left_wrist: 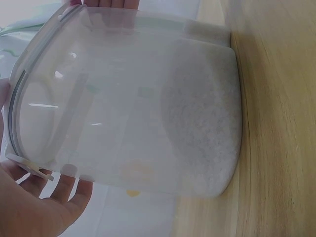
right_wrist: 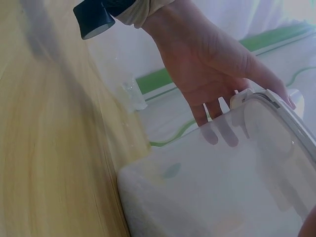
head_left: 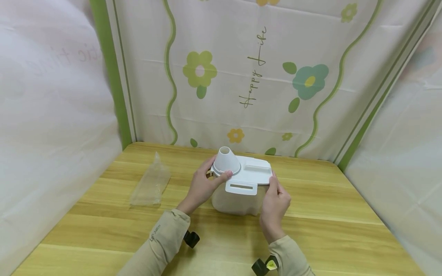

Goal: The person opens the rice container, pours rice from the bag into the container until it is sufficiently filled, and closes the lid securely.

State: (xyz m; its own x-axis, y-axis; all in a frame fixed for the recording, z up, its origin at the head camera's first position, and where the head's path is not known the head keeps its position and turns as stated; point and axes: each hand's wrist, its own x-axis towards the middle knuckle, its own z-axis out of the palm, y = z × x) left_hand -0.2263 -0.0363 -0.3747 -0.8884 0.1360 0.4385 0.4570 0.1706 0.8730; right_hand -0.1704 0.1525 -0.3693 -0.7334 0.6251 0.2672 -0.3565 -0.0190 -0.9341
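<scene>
A translucent plastic storage container (head_left: pixel 229 203) with white grains (left_wrist: pixel 202 118) in its lower part stands upright on the wooden table. Its white lid (head_left: pixel 253 168) is on, with a white cone-shaped cap (head_left: pixel 226 161) at the left end and a slotted white latch (head_left: pixel 241 188) at the front. My left hand (head_left: pixel 203 186) grips the left end, thumb on the lid beside the cone, fingers round the side behind a white side clip (left_wrist: pixel 29 168). At the right end my right hand (head_left: pixel 275 201) holds the lid's edge and wall, thumb near the lid's corner.
A crumpled clear plastic bag (head_left: pixel 152 184) lies on the table (head_left: pixel 103 222) to the left. Printed fabric curtains (head_left: pixel 214 107) stand along the back and both sides. Each wrist carries a small black camera (head_left: pixel 191 239).
</scene>
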